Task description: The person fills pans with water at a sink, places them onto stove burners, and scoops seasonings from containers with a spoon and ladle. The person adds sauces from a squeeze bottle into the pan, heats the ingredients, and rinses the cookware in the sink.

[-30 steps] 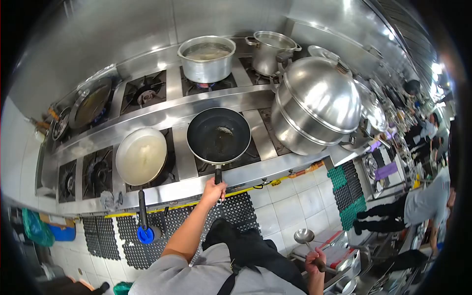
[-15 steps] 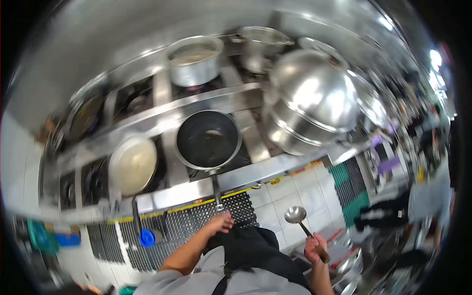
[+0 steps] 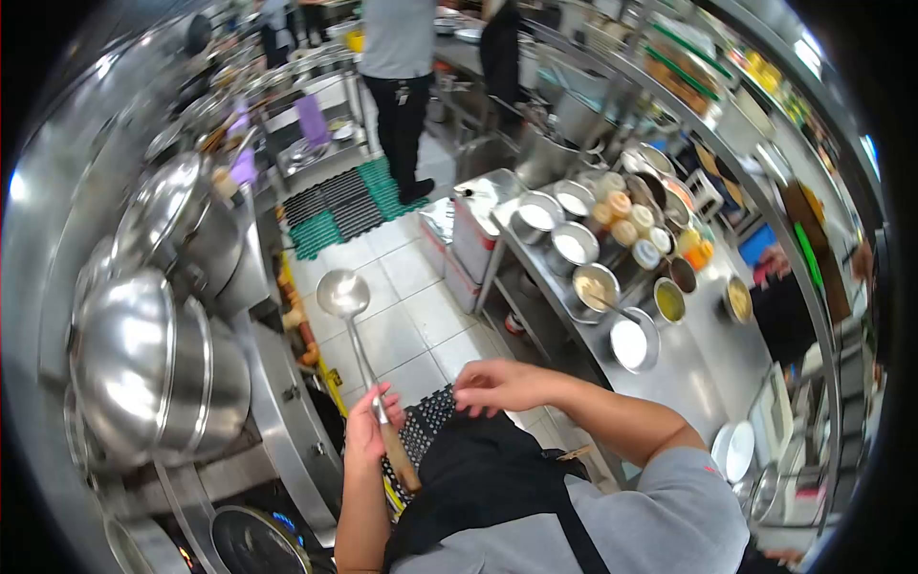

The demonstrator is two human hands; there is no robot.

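Note:
My left hand [image 3: 371,428] is closed around the handle of a metal ladle [image 3: 346,295]. Its round bowl points away from me over the tiled floor, and the wooden grip end extends below the hand toward my apron. To the right, my right hand [image 3: 492,387] hovers in front of the apron with loosely bent fingers and nothing in it. The side table bears several metal containers; nearest my right hand are a container of pale food [image 3: 595,287] and one of white contents [image 3: 629,342].
On the left stove stand a large domed steamer pot [image 3: 143,364] and a dark pan [image 3: 251,538] beside a blue flame. Bottles [image 3: 626,232] crowd the steel side table [image 3: 703,354]. A co-worker [image 3: 397,57] stands ahead on green-black mats [image 3: 335,206]. Overhead shelving runs along the right.
My view has swung right, from the stove to the aisle and side table. The ladle has passed from my right hand to my left, which is away from the pan handle.

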